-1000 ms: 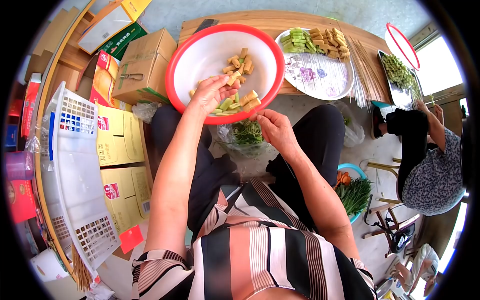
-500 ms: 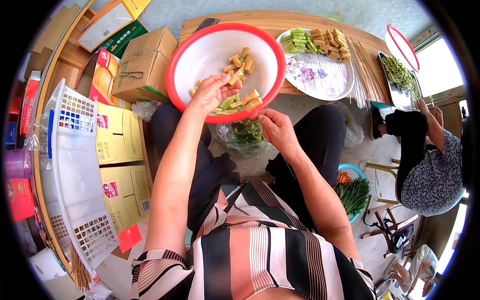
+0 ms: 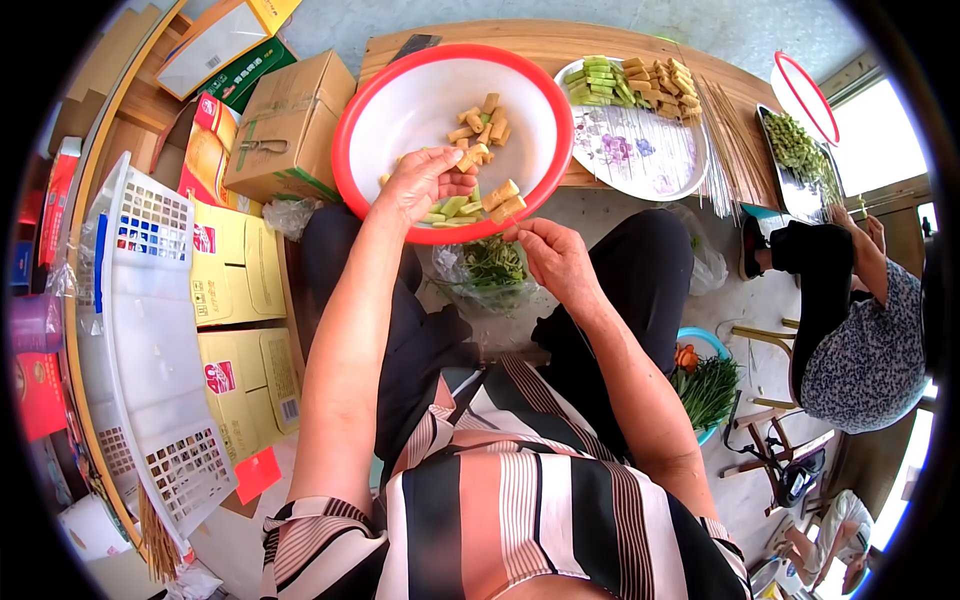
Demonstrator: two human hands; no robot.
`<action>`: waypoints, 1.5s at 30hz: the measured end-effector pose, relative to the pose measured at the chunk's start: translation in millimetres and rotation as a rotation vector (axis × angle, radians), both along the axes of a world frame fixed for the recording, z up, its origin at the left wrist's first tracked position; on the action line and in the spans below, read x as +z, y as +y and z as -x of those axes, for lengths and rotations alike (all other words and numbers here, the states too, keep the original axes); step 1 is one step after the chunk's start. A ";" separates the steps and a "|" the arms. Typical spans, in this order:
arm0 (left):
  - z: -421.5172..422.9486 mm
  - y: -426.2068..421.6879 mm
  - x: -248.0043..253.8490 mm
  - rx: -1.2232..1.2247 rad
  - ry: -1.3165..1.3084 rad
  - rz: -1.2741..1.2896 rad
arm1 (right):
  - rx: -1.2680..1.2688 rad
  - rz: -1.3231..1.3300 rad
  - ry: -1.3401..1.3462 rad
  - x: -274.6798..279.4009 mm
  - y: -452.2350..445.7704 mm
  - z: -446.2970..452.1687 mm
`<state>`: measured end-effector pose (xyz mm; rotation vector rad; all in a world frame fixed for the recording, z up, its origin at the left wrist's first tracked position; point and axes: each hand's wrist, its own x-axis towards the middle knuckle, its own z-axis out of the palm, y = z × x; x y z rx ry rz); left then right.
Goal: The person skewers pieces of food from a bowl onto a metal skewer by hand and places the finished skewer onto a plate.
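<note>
My left hand (image 3: pixel 428 182) is over the red-rimmed white basin (image 3: pixel 350 130), its fingers closed on a tan tofu roll (image 3: pixel 472 157). Just beyond the basin's near rim, my right hand (image 3: pixel 550 252) pinches a thin skewer, mostly hidden by the fingers. Two tan rolls (image 3: pixel 507 208) sit at the skewer's far end, above the basin. Inside the basin lie several loose tan rolls (image 3: pixel 490 122) and cut green stalk pieces (image 3: pixel 455 207). To the right, a white floral tray (image 3: pixel 640 165) bears rows of green and tan skewered pieces (image 3: pixel 640 82).
Loose skewers (image 3: pixel 728 140) lie on the wooden table (image 3: pixel 540 35) beside the tray. A bag of greens (image 3: pixel 490 265) is between my knees. Cardboard boxes (image 3: pixel 290 125) and a white plastic basket (image 3: pixel 150 330) stand left. Another person (image 3: pixel 865 340) sits at right near a tray of greens (image 3: pixel 795 145).
Hardly anything differs. My left hand has shifted very slightly with the tan roll, while my right hand keeps its place with the skewer.
</note>
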<state>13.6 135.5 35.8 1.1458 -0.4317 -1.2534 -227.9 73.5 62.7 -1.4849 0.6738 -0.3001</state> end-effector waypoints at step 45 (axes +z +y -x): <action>5.6 -23.0 -45.1 -0.198 -1.363 -0.553 | -0.136 -0.144 -0.104 -2.2 -13.9 -1.9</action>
